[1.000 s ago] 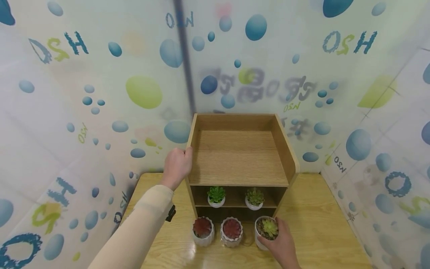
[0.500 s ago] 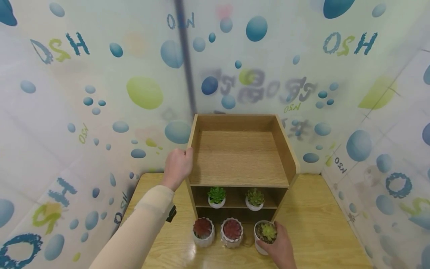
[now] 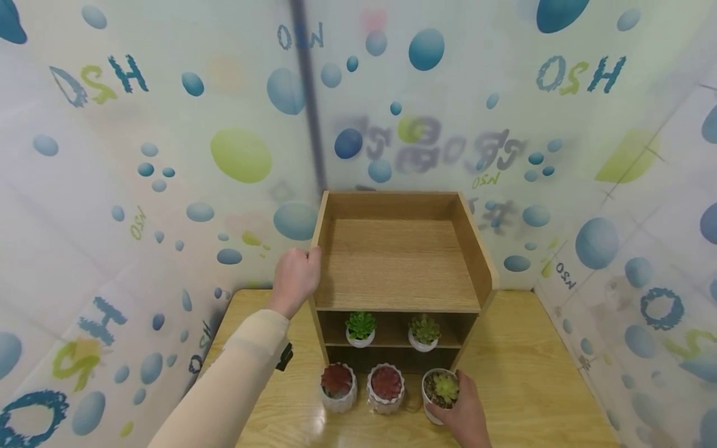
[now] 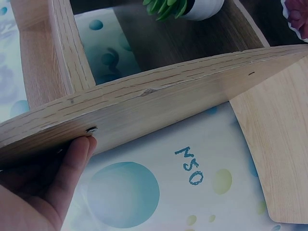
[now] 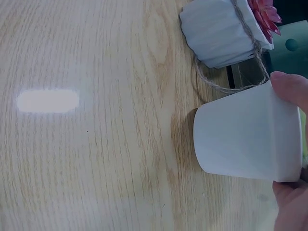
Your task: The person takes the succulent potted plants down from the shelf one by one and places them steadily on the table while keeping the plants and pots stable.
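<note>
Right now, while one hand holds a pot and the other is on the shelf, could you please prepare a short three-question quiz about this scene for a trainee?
1. True or false: the right hand holds a pot with a red plant.
2. Which hand grips the side of the shelf? A: left hand; B: right hand; C: neither.
3. How many red plants show in the head view?

Key:
1. False; the plant in the held pot is green.
2. A.
3. Two.
</note>
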A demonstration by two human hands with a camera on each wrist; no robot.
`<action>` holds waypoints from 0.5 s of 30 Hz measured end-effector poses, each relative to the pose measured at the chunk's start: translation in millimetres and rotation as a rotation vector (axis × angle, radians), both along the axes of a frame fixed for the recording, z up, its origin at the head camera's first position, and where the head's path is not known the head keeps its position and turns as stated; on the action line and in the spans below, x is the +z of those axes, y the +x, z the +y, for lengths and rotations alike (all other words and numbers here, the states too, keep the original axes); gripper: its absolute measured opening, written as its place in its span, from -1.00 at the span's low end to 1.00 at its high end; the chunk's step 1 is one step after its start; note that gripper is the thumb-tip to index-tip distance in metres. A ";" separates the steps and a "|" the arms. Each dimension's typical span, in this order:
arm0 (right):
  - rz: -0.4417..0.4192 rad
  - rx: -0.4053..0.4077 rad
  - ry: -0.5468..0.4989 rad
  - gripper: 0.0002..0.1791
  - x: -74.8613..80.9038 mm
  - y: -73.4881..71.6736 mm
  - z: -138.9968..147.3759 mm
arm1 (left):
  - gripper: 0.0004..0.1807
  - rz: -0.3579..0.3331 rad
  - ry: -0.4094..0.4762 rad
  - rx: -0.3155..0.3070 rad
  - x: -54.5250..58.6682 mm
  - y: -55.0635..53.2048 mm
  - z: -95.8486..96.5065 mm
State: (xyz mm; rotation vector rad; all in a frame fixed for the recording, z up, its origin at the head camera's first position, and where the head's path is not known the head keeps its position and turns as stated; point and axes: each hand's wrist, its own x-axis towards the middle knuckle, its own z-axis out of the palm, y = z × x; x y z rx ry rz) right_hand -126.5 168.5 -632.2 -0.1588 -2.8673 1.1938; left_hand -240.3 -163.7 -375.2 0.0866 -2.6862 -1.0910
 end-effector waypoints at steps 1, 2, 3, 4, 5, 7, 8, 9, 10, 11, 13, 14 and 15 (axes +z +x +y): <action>-0.001 0.003 0.000 0.16 -0.6 -0.1 0.2 | -0.34 -0.002 -0.001 0.001 0.1 0.0 -0.5; -0.004 0.005 -0.001 0.17 -1.2 -0.5 0.3 | -0.34 -0.003 0.000 0.003 0.1 -0.1 -0.9; -0.002 0.009 -0.001 0.17 -1.7 -0.8 0.5 | -0.34 -0.004 0.000 0.003 0.1 -0.1 -1.2; -0.003 0.012 0.001 0.18 -2.5 -1.2 0.7 | -0.34 -0.003 0.003 0.004 0.0 -0.1 -1.6; -0.004 0.015 0.002 0.18 -2.8 -1.5 0.7 | -0.34 -0.004 0.001 0.004 0.0 -0.2 -1.8; -0.011 0.023 0.009 0.20 -3.9 -2.3 0.9 | -0.34 -0.002 0.002 0.006 -0.2 -0.2 -2.1; -0.019 0.031 0.016 0.21 -4.7 -2.6 0.9 | -0.34 -0.001 0.000 0.007 -0.2 -0.2 -2.1; -0.027 0.039 0.025 0.22 -5.6 -2.8 0.8 | -0.33 -0.002 -0.005 0.008 -0.3 -0.5 -2.0; -0.035 0.047 0.036 0.23 -6.8 -3.1 0.7 | -0.33 -0.002 -0.009 0.009 -0.5 -0.7 -2.0; -0.040 0.055 0.047 0.24 -7.8 -3.4 0.6 | -0.33 -0.003 -0.011 0.010 -0.6 -1.0 -1.8; -0.051 0.068 0.069 0.24 -10.1 -4.1 0.4 | -0.33 -0.003 -0.012 0.011 -0.4 -1.1 -1.5; -0.053 0.070 0.075 0.23 -10.9 -4.4 0.2 | -0.33 -0.005 -0.012 0.010 -0.5 -1.3 -1.5; -0.051 0.069 0.081 0.22 -11.4 -4.9 0.0 | -0.33 -0.005 -0.012 0.008 -0.4 -1.3 -1.5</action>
